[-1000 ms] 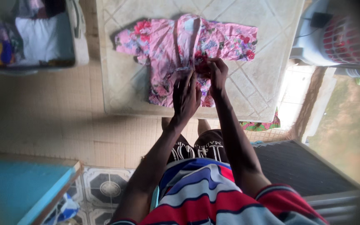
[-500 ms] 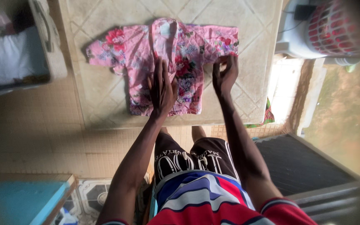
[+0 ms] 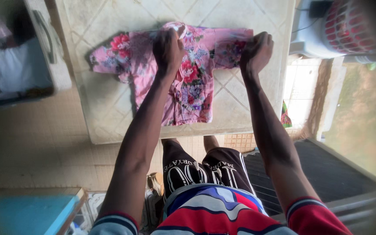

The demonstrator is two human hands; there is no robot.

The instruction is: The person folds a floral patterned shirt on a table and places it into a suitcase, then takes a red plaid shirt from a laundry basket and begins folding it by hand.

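Two hands are closed on a small pink floral cotton shirt [image 3: 188, 82] spread flat on the pale tiled bench [image 3: 109, 109]: left hand [image 3: 168, 48] gripping the collar, right hand [image 3: 256, 48] pinching the right sleeve, collar-to-hem axis running toward the person.

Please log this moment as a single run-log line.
left hand: gripping collar of pink floral shirt | right hand: gripping shirt's right sleeve end | shirt: flat on pale tiled table

Beige tiled floor [image 3: 44, 143], pale diamond-patterned table [image 3: 109, 113], blue surface [image 3: 22, 213], possibly a bench, bright daylight right
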